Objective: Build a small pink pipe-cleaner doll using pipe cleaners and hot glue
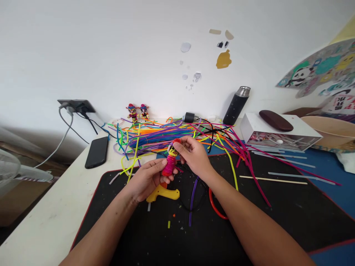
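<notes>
Your left hand (151,174) grips the pink figure (170,164) by its body above the black mat (194,247), presumably to steady it while your right hand (195,154) pinches its head between thumb and finger.

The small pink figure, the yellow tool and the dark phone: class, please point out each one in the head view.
Small pink figure (171,163): head view, on its ribbed pink body.
Yellow tool (164,192): head view, on its yellow casing.
Dark phone (96,152): head view, mid-face.

Red characters “开水” on the printed packaging (344,104), far right.
</notes>
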Available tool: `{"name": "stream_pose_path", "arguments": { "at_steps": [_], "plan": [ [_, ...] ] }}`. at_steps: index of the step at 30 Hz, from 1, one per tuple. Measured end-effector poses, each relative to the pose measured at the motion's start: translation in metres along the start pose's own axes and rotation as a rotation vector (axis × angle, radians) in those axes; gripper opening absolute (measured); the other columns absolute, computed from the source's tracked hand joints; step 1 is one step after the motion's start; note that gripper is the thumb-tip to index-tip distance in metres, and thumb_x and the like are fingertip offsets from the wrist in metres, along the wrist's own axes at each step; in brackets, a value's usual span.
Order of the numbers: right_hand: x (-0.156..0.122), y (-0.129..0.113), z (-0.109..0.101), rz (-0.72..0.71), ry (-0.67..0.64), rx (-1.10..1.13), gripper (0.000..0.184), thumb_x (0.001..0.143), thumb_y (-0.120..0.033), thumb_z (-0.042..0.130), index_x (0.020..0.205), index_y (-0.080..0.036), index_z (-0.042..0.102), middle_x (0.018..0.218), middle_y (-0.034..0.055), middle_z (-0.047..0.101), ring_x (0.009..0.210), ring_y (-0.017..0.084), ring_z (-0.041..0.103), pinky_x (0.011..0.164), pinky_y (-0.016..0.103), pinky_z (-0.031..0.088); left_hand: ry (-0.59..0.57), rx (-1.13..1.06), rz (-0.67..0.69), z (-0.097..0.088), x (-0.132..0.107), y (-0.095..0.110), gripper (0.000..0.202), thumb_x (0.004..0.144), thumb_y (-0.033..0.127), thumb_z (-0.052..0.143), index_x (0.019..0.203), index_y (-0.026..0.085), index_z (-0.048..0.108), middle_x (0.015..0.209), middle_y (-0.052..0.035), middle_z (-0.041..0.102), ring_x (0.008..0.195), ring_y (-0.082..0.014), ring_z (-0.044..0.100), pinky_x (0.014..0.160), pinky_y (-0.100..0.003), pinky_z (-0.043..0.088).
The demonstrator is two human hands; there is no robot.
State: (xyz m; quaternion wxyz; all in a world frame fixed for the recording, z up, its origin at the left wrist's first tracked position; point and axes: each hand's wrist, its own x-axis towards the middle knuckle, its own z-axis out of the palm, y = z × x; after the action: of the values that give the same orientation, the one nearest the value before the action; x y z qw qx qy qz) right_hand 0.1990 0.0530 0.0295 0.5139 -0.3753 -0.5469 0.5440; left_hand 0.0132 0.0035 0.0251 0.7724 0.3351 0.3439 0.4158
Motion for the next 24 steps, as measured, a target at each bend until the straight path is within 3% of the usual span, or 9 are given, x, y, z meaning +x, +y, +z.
{"name": "stream_pose_path", "arguments": {
  "at_steps": [24],
  "plan": [
    [-0.0026, 0.0051, 0.001, -0.02, 0.0, -0.024, 0.045, 0.087, -0.065, 0.078, 0.094, -0.023, 0.063, 0.078, -0.003, 0.064, 0.044, 0.008, 0.049, 0.041, 0.023, 0.039, 0.036, -0.033, -0.001, -0.0012, -0.0002, -0.0006, 0.033, 0.082, 0.034, 0.092, 0.093, 0.007, 0.078, 0.084, -0.012, 0.078, 0.067, -0.0132, 0.073, 0.06, -0.018, 0.061]
  ]
}}
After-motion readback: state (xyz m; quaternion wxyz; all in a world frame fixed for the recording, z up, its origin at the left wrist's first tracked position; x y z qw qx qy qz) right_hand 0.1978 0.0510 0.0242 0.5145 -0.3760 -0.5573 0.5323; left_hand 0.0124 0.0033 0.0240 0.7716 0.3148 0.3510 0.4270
